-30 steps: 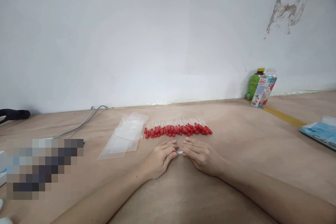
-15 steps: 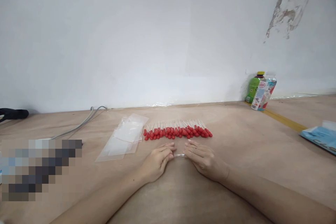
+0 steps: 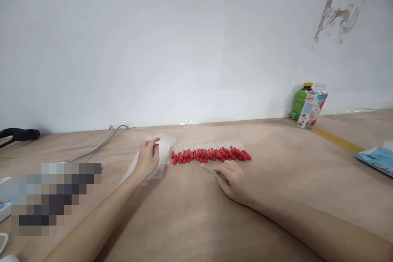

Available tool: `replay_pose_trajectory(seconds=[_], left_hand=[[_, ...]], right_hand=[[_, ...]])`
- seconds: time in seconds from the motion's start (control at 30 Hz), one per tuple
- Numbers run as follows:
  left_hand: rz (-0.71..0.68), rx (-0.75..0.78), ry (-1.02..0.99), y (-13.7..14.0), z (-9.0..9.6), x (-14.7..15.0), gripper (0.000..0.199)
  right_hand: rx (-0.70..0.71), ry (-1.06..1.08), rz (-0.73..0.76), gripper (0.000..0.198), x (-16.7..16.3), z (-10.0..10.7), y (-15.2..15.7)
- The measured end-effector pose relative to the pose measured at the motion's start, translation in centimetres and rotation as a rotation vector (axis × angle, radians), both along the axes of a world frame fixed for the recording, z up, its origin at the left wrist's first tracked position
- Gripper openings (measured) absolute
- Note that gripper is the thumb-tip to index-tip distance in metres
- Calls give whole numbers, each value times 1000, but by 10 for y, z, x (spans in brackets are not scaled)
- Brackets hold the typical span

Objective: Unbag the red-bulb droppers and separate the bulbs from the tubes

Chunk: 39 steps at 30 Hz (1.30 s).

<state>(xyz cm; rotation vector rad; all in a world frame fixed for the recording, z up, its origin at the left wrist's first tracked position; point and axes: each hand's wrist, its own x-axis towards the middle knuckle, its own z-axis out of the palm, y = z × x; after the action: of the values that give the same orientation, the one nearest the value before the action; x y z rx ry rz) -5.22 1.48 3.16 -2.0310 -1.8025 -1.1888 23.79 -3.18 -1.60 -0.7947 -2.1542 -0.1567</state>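
The right hand [image 3: 232, 180] pinched a clear film [image 3: 208, 167] between thumb and fingers, the film's free end extending left, just in front of the row of red-tipped sticks [image 3: 211, 154]. The left hand [image 3: 149, 157] was positioned over the bags [image 3: 166, 146], which lay flat on the table [image 3: 190, 217] just left of the sticks; its fingers were bent, and whether they gripped a bag could not be determined. The sticks lay side by side, red ends facing the table's near side and pale ends directed toward the wall [image 3: 184, 49].
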Motion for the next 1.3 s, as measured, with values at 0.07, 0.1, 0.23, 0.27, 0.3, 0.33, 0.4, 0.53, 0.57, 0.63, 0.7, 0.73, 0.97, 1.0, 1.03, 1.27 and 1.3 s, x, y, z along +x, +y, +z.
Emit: replay_pose_trajectory(seconds=[0.07, 0.1, 0.23, 0.27, 0.3, 0.33, 0.4, 0.53, 0.57, 0.63, 0.7, 0.73, 0.97, 1.0, 1.03, 1.27, 1.3], left_hand=[[31, -6, 8, 5, -2, -13, 33], [47, -13, 18, 7, -5, -17, 33], [73, -67, 94, 8, -21, -23, 27], [71, -84, 116, 8, -23, -24, 23], [69, -97, 137, 8, -25, -23, 20], [71, -103, 154, 7, -25, -23, 19], [94, -82, 176, 4, -22, -18, 22], [141, 46, 274, -9, -12, 6, 26], [121, 55, 302, -13, -11, 14, 27], [63, 32, 337, -19, -11, 29, 30], [23, -8, 349, -22, -13, 40, 33], [15, -26, 350, -22, -15, 43, 34], [13, -86, 363, -18, -22, 45, 27], [25, -84, 365, -17, -22, 45, 28], [39, -81, 366, -17, -22, 46, 29], [99, -72, 352, -14, -24, 50, 29], [115, -58, 338, -16, -24, 50, 27]], right_hand=[[58, -17, -1, 22, -12, 3, 4], [90, -39, -11, 20, -18, 3, 7], [169, -193, -35, 16, -39, 4, 17], [174, -223, -36, 16, -43, 3, 19], [171, -239, -37, 15, -45, 2, 20], [163, -244, -38, 14, -47, 1, 20], [138, -236, -39, 12, -49, -1, 20], [76, -219, -29, 11, -49, -1, 16], [43, -210, -22, 14, -49, 0, 15], [-45, -186, -7, 22, -50, 1, 13], [-133, -168, 4, 28, -51, 3, 10], [-163, -164, 6, 30, -52, 4, 9], [-171, -67, -31, 37, -47, 6, 3], [-153, -57, -44, 35, -45, 6, 2], [-134, -49, -58, 32, -42, 5, 1], [-91, -31, -57, 18, -6, 1, -10], [-96, -26, -47, 18, -1, 0, -11]])
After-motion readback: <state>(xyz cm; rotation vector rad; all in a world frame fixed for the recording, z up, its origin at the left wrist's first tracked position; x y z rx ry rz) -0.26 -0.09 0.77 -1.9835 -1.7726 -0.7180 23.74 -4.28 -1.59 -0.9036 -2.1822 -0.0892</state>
